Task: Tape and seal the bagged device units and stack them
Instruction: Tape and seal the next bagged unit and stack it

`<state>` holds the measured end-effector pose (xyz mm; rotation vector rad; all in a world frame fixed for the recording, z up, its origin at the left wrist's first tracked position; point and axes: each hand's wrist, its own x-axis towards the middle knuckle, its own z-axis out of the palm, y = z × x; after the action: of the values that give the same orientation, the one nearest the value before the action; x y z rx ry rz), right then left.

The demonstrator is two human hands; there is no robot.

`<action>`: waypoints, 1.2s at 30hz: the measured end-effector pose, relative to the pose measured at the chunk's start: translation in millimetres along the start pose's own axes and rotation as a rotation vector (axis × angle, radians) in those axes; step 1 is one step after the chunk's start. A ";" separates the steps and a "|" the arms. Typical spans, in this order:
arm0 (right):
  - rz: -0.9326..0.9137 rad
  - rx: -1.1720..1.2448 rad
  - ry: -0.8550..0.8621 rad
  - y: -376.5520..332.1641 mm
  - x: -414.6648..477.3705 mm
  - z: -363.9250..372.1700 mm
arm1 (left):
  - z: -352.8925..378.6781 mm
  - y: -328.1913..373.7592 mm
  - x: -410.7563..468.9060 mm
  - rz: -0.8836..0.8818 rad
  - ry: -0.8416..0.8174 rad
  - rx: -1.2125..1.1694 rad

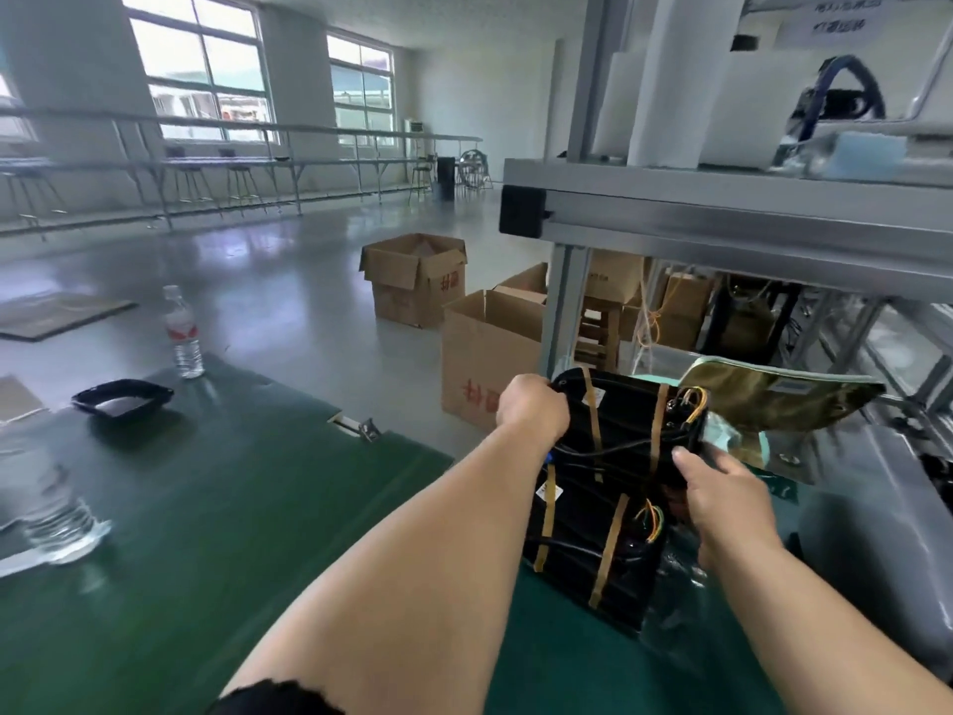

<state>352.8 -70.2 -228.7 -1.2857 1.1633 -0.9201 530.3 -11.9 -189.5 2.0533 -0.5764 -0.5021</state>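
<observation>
A: What colour is the table mat (206,508)?
B: Dark green. The upper bagged unit (626,420) and the lower bagged unit (582,554) are black, crossed by tan tape strips (657,425).
A: And the wires (693,399)?
B: Yellow, orange and green.
A: The rest?
B: The cardboard box (490,353) is brown with red print. The bottle label (180,332) is red and white, and the pouch (773,394) is olive-gold, edged mint green.

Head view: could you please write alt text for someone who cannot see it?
The left hand and right hand grip a black, tape-banded device unit above a second unit on a green mat. A water bottle and black tray stand to the left; cardboard boxes sit on the floor.
</observation>
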 end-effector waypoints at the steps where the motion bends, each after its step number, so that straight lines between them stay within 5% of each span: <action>1: -0.001 -0.026 0.018 -1.2 -0.3 1.4 | -0.7 0.2 -0.4 0.000 -0.008 0.008; 8: 0.021 -0.269 -0.003 -21.0 -4.1 -2.0 | -5.2 5.2 -8.1 0.003 -0.033 0.112; 13: -0.148 -0.333 -0.027 -50.4 -55.5 -21.0 | -13.8 23.5 -45.0 0.099 0.221 0.205; 18: -0.294 -0.156 -0.239 -50.6 -188.7 -85.8 | -6.8 27.4 -159.2 0.406 0.198 -0.253; 21: -0.350 -0.192 -0.281 -40.0 -255.8 -152.9 | 14.3 15.9 -253.6 0.467 0.010 -0.480; 25: -0.373 -0.231 -0.072 -41.1 -320.1 -250.4 | 56.9 19.4 -353.9 0.404 -0.415 -0.522; 29: -0.486 -0.222 0.241 -44.3 -371.2 -329.7 | 96.4 41.9 -416.6 0.387 -0.670 -0.475; 36: -0.530 -0.254 0.663 -49.1 -356.5 -442.5 | 151.3 95.5 -471.8 0.348 -0.806 -0.408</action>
<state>-147.5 172.5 -101.5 -1.5891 1.5043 -1.7223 46.1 114.0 -123.7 1.2744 -1.1632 -1.1369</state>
